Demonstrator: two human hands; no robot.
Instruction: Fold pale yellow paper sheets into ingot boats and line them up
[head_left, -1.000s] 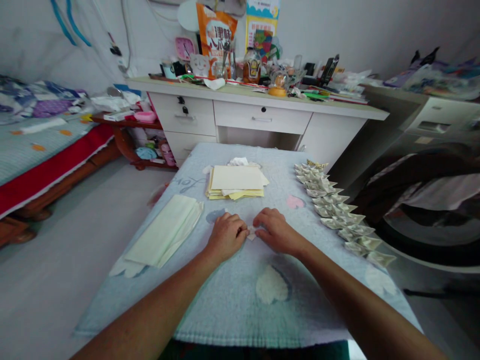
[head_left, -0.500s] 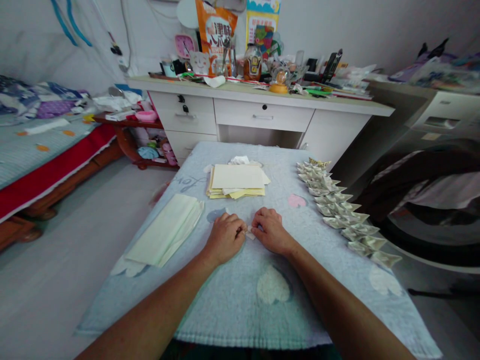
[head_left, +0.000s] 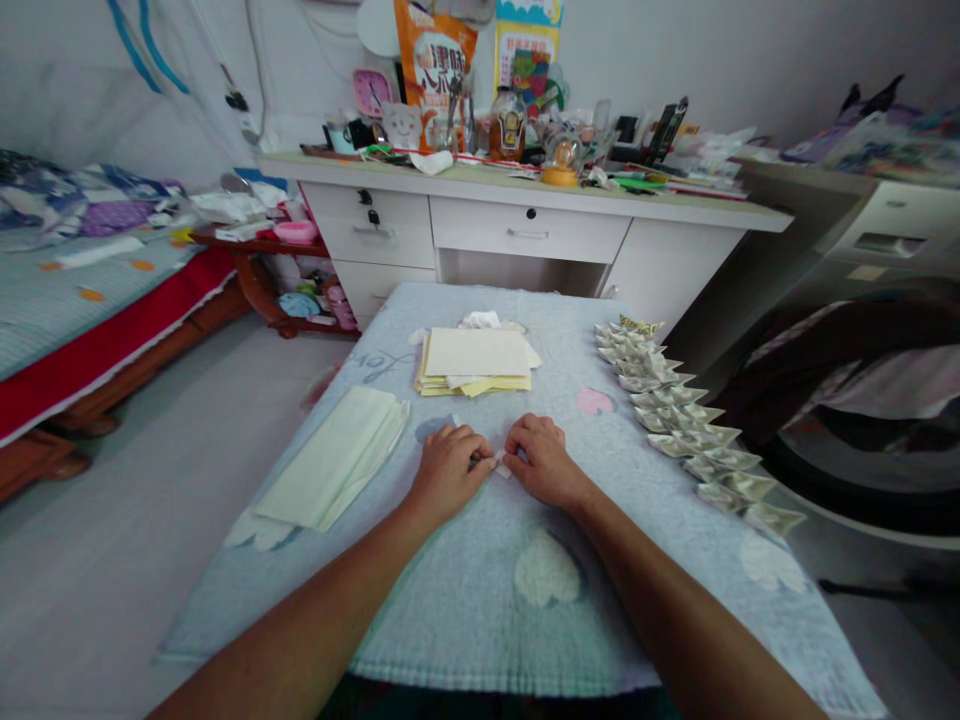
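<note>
Over the middle of the cloth-covered table, my left hand (head_left: pixel 453 466) and my right hand (head_left: pixel 541 458) face each other with fingertips almost meeting. Between them is a small piece of folded white paper (head_left: pixel 502 464), pinched at both sides; most of it is hidden by the fingers. Just beyond my hands lies a stack of cream and yellow paper sheets (head_left: pixel 477 355). To the left of my left hand is a pile of pale green paper (head_left: pixel 334 460), set at a slant. Along the right side runs a row of folded paper pieces with pointed tips (head_left: pixel 675 415).
A light blue cloth with heart prints (head_left: pixel 480 610) covers the table. Behind it stands a white desk (head_left: pixel 525 235) crowded with jars, a clock and bags. A washing machine (head_left: pixel 892 245) is at the right, a bed (head_left: pixel 97 310) at the left.
Both hands stay in nearly the same place on the small paper. My left fingers have shifted slightly, with the thumb and forefinger stretched a little further toward the right.
</note>
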